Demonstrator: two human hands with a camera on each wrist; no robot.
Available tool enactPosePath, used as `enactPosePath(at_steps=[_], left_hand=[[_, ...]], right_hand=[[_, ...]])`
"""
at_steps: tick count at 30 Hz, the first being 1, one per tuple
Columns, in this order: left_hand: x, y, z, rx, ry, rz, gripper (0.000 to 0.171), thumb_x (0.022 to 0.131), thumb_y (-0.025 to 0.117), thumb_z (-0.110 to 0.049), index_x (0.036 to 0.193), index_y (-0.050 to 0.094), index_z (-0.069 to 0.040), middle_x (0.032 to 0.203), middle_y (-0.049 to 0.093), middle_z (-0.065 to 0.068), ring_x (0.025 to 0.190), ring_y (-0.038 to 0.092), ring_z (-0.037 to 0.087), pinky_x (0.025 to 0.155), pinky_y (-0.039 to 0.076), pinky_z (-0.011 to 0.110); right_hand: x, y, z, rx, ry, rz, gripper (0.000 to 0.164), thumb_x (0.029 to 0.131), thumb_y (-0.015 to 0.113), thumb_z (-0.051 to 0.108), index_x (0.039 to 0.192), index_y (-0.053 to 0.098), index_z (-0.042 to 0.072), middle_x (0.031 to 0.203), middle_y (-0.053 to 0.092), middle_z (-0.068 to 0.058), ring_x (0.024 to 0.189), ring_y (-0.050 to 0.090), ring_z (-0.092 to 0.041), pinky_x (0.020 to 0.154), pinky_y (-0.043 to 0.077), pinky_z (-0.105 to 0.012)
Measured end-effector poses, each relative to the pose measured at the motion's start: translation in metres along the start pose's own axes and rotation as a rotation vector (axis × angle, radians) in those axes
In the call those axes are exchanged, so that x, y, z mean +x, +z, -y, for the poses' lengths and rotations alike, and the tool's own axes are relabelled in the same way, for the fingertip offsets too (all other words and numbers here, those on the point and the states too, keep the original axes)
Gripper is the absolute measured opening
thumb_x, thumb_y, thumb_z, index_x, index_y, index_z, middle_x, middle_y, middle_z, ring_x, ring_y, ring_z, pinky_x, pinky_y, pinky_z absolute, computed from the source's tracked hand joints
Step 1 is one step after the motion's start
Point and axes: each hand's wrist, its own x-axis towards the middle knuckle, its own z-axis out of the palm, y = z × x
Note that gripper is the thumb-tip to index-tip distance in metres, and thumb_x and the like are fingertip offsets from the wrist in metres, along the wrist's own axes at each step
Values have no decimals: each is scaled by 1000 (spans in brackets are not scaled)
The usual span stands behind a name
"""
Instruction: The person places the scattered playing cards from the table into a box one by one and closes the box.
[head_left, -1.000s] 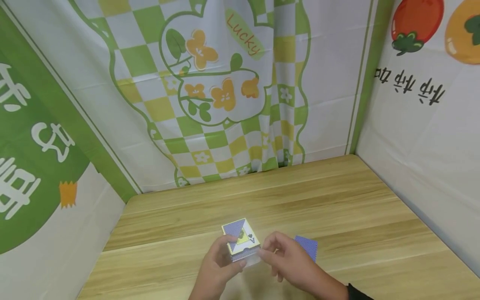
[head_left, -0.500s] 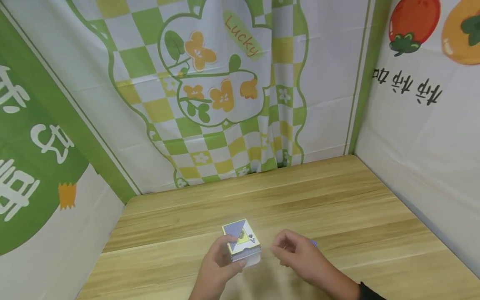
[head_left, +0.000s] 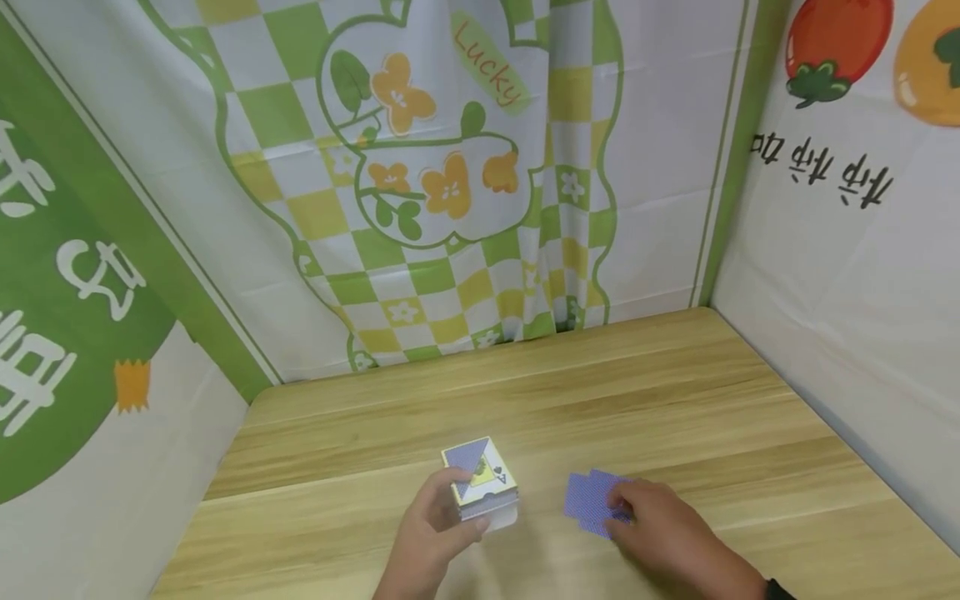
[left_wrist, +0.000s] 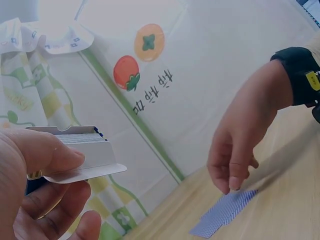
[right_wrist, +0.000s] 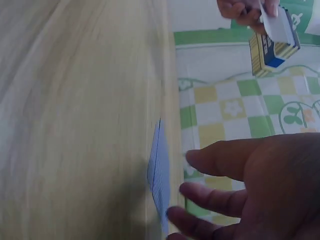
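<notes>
My left hand (head_left: 429, 533) grips a playing card box (head_left: 487, 477) with an ace printed on its face, thumb below and fingers over the top. Its end flap (left_wrist: 95, 172) hangs open, and the edges of a stack of cards show inside in the left wrist view. To the right, two blue-backed playing cards (head_left: 585, 500) lie overlapping and offset on the table. Over them is my right hand (head_left: 663, 525), fingertips right at their near right side. In the right wrist view its thumb and fingers (right_wrist: 212, 197) are spread apart, with nothing between them.
The light wood-grain table (head_left: 360, 433) reaches back to a green and yellow checked curtain (head_left: 450, 283). White cloth walls with printed fruit and lettering stand on the right (head_left: 840, 267) and left (head_left: 202, 408).
My right hand has moved from beside the box rightward and down to the cards on the table. A second blue-backed card now shows there. The left hand stays put with the box.
</notes>
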Motion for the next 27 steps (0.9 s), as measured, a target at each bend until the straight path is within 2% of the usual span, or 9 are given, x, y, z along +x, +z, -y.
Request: enactPosePath(at_steps=[3, 6, 11, 16, 23, 27], left_hand=[[1, -1, -1, 8, 0, 0, 51, 84, 74, 0, 129, 49, -3, 125, 61, 23, 108, 64, 31, 86, 58, 42], [1, -1, -1, 9, 2, 0, 51, 84, 74, -1, 129, 49, -3, 124, 61, 23, 108, 64, 32, 86, 57, 41], [2, -2, -1, 6, -2, 2, 51, 84, 74, -1, 129, 50, -4, 125, 61, 23, 109, 63, 33, 86, 57, 40], [2, -3, -1, 4, 3, 8, 52, 84, 74, 0, 129, 49, -2, 125, 61, 24, 109, 63, 34, 86, 57, 40], [0, -3, -1, 8, 0, 19, 52, 84, 73, -1, 130, 48, -2, 128, 60, 25, 110, 63, 33, 87, 57, 40], [-2, -3, -1, 6, -4, 19, 52, 84, 73, 0, 130, 48, -2, 128, 60, 25, 109, 64, 32, 87, 57, 40]], right_hand=[[2, -2, -7, -112, 48, -17, 28, 85, 79, 32, 106, 70, 17, 105, 66, 2, 100, 61, -21, 83, 53, -47], [6, -4, -13, -151, 48, -18, 38, 84, 80, 35, 113, 68, 14, 112, 65, -4, 104, 61, -26, 85, 53, -50], [16, -5, -16, -115, 20, -4, 62, 81, 82, 42, 130, 63, 9, 121, 63, -12, 111, 58, -31, 90, 52, -53], [24, 2, -10, -103, -28, 58, 81, 72, 88, 47, 138, 58, 12, 133, 57, -18, 116, 54, -37, 91, 49, -57], [27, 18, 13, -116, -119, 133, 79, 67, 91, 36, 136, 60, 11, 124, 56, -12, 112, 50, -32, 91, 44, -55], [24, 24, 30, -117, -188, 199, 77, 66, 90, 31, 134, 61, 11, 115, 55, -5, 104, 48, -26, 85, 46, -46]])
